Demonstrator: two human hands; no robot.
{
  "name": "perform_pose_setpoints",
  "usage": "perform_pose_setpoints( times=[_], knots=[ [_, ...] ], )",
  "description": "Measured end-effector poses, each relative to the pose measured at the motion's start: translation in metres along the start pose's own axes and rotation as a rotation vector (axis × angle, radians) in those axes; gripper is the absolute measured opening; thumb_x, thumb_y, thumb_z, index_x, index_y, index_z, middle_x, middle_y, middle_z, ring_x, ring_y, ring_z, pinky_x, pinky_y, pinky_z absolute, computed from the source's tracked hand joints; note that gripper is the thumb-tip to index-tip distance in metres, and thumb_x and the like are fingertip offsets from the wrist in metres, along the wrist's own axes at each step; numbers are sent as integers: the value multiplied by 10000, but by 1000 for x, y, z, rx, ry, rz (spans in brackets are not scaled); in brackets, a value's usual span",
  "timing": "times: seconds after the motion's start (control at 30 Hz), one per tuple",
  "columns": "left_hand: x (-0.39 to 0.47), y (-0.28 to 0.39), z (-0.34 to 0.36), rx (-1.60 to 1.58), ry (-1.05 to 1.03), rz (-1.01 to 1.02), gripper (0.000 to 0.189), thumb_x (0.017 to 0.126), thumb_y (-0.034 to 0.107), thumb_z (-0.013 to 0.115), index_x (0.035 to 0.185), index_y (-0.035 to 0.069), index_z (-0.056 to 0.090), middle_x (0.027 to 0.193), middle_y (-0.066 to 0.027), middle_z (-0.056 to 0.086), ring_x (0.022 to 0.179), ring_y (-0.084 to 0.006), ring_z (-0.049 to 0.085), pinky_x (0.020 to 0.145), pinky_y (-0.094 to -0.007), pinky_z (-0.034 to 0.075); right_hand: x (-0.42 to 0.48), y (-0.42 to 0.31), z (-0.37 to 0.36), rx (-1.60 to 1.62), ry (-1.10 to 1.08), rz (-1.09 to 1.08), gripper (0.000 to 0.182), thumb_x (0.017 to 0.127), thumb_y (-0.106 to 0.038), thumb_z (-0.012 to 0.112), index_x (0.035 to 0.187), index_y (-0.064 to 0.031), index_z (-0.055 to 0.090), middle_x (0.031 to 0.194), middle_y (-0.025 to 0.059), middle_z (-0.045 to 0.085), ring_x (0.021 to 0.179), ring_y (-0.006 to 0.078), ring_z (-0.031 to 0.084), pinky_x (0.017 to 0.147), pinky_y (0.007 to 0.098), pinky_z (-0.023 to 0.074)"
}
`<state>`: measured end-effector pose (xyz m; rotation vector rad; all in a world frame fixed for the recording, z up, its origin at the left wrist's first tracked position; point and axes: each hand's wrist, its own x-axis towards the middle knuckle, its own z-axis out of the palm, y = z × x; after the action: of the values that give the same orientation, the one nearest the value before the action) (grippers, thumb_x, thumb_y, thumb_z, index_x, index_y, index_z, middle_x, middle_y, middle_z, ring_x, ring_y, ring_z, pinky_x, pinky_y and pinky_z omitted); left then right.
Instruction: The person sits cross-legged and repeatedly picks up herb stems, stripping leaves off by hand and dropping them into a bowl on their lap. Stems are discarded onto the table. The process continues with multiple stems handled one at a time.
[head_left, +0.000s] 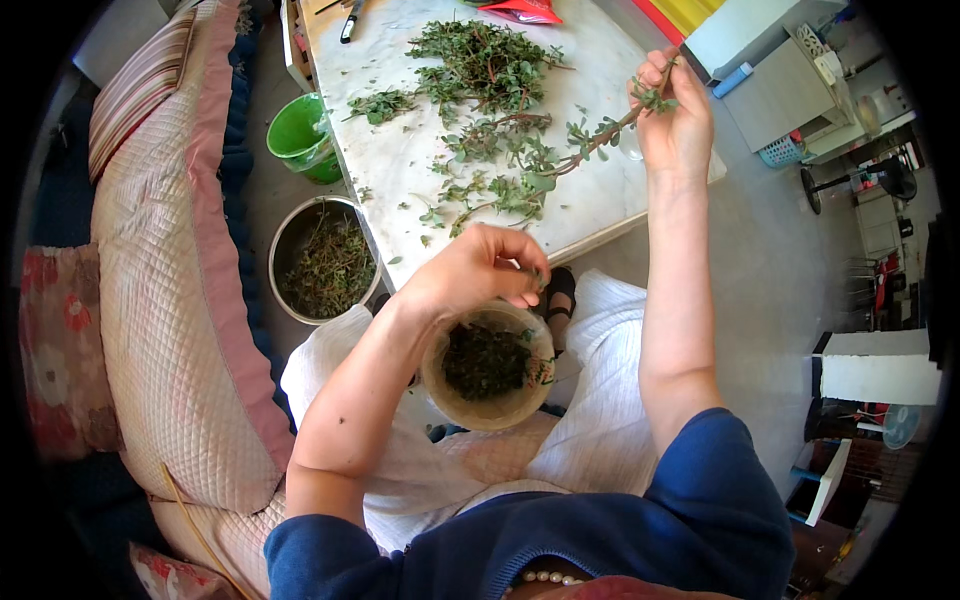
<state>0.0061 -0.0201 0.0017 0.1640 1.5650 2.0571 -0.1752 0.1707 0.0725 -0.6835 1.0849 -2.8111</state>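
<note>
My right hand (671, 112) is raised over the table's right side, gripping a long purslane stem (600, 140) by one end. The stem slants down to the left, its leafy lower part over the tabletop. Above a translucent plastic bucket (439, 390) between my knees, my left hand (495, 266) has thumb and fingers pinched on a small bit of green leaf (538, 279). Dark green leaves (486, 360) lie in the bucket's bottom. A heap of purslane (487, 67) rests on the white marble-look table (600, 217), with loose sprigs (480, 191) strewn nearer me.
Left of the table, a steel bowl (281, 232) holds plant stems, and a green bucket (289, 131) stands behind it. A quilted sofa (157, 300) runs along the left. At the table's far side lie a black-and-white pen-like object (351, 26) and a red package (529, 9).
</note>
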Motion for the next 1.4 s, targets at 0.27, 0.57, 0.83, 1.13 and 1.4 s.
perform_pose_setpoints(
  times=[0.27,0.57,0.83,1.13,1.4],
  knots=[
    [-18,16,-7,677,379,121,394,662,284,817,764,-34,609,648,-125,598,640,-182,580,628,-333,487,2,3,-5,23,38,42,148,935,-122,513,1010,1,547,874,70,561,782,173,515,719,316,410],
    [4,22,5,-15,591,443,373,769,113,757,1006,48,477,878,-44,610,817,-115,582,757,-234,455,-5,13,8,9,-14,63,167,937,-143,523,1002,8,550,870,66,554,781,166,504,711,305,407],
    [7,18,4,-159,613,513,141,859,53,638,981,21,575,881,-36,636,801,-102,590,758,-239,467,-5,12,9,-9,-23,39,171,935,-143,534,994,16,556,870,66,553,783,166,503,723,296,413],
    [9,16,0,-129,674,509,150,757,-14,606,904,15,599,822,-3,618,768,-67,560,700,-207,433,-4,15,11,-1,-52,55,173,939,-124,522,1004,31,564,878,76,558,772,171,519,714,305,428],
    [8,19,2,-20,689,558,138,714,-15,530,846,19,548,762,13,545,704,-61,492,634,-210,392,-7,17,11,-30,-82,43,176,942,-101,507,1013,53,552,869,89,552,769,176,519,711,305,427]
  ],
)
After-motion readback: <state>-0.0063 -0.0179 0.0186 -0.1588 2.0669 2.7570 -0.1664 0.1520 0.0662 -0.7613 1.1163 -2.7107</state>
